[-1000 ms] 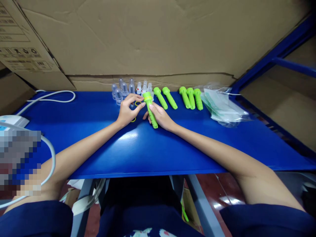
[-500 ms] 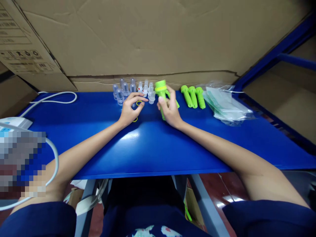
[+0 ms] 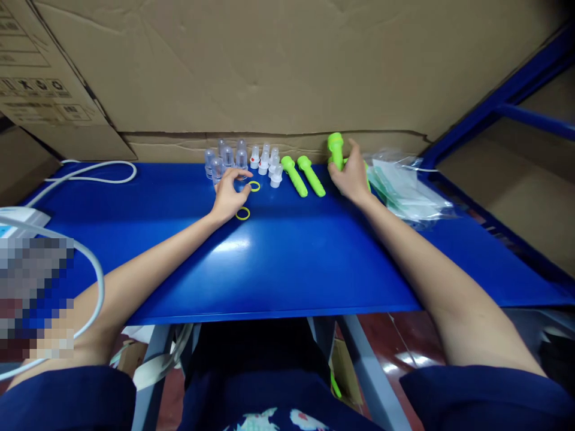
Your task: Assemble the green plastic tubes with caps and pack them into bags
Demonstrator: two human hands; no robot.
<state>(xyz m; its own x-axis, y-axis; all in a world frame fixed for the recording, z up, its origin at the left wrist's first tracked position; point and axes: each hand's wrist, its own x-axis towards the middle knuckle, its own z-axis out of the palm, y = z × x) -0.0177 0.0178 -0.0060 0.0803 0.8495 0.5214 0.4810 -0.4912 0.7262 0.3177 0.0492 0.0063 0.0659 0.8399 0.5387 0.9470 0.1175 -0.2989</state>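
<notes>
My left hand hovers near the table, fingers curved and apart, with nothing between them. Just beyond its thumb lies a yellow ring, and a second yellow ring is below the hand. My right hand is around a lime-green flashlight body, whose wide head points up; its lower part is hidden by the hand. Two more green flashlight bodies lie side by side to the left of it. More green shows partly behind the right hand.
Several clear plastic domed pieces stand along the back, beside several white-based clear pieces. Clear plastic bags lie at right. A white cable and power strip are at left. A cardboard wall backs the blue table.
The flashlight body previously in my right hand now lies on the table. My right hand has moved right to another one, which has risen. My left hand has shifted slightly left.
</notes>
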